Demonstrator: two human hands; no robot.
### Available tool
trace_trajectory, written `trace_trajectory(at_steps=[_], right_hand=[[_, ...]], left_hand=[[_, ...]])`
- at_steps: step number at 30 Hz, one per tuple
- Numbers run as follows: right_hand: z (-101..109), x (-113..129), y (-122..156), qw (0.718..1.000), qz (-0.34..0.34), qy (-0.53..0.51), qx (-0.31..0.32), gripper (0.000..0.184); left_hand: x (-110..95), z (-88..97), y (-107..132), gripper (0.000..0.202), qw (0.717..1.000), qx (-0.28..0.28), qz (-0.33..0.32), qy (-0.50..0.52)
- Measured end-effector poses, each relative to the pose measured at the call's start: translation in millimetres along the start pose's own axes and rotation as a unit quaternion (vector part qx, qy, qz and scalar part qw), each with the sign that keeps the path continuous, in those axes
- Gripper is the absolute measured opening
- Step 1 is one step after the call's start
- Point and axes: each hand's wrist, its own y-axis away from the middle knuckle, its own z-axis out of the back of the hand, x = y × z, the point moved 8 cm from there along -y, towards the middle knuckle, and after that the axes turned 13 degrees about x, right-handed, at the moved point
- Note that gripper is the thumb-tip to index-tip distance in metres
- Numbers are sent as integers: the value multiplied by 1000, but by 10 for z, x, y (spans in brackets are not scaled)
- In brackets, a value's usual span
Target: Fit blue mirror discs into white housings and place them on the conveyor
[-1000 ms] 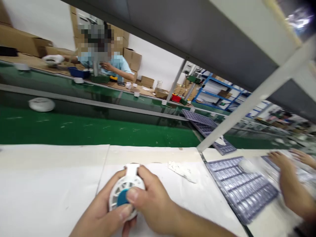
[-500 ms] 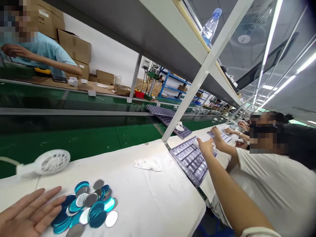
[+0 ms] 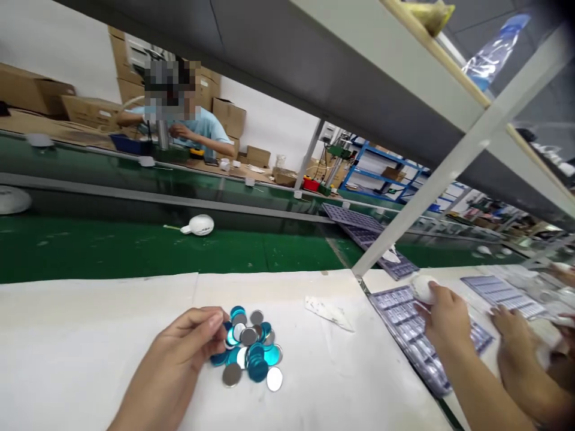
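My left hand (image 3: 182, 356) is at the left edge of a loose pile of small round discs (image 3: 256, 353). Some discs are shiny blue, others silver or grey, and they overlap on the white tabletop. Thumb and fingers are drawn together in a pinch against the pile. Whatever lies between the fingertips is hidden by the thumb. My right hand is out of view.
A crumpled white strip (image 3: 329, 312) lies right of the discs. A co-worker's hand (image 3: 449, 323) holds a white rounded part over a purple compartment tray (image 3: 404, 326). A white fan-like part (image 3: 200, 225) lies on the green belt (image 3: 135, 251). A slanted post (image 3: 426, 197) supports the overhead shelf.
The camera view has swung left. My left hand has gone from open and palm up beside the discs to a pinch at their edge. The white fan-like part at the near left is gone from the tabletop's edge.
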Motion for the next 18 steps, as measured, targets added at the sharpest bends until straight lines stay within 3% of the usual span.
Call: trace_trajectory(at_steps=[3,6,9,11,13,15,18], right_hand=[[-634,239,891,980,76,-84,166,62],[-1436,736,1964,860,203,-179,432,88],[-2004,981,2562,779,243,-84,572,87],[-2209,1048,2578,752,292,-5,591,58],[-2331,1045,2412,734,335,45,589,27],[-2427,967,2240,705,355,77,609,26],[-2505,808,2158,642,387,121,651,32]], left_hand=[[43,-149,80,41,998,58,39,5],[103,-333,141,48,991,99,67,57],[71,-494,154,43,978,134,48,149],[53,-455,136,37,978,104,41,174],[45,-328,114,33,983,43,35,174],[57,-224,98,32,984,-1,34,177],[110,-186,80,39,981,-12,47,190]])
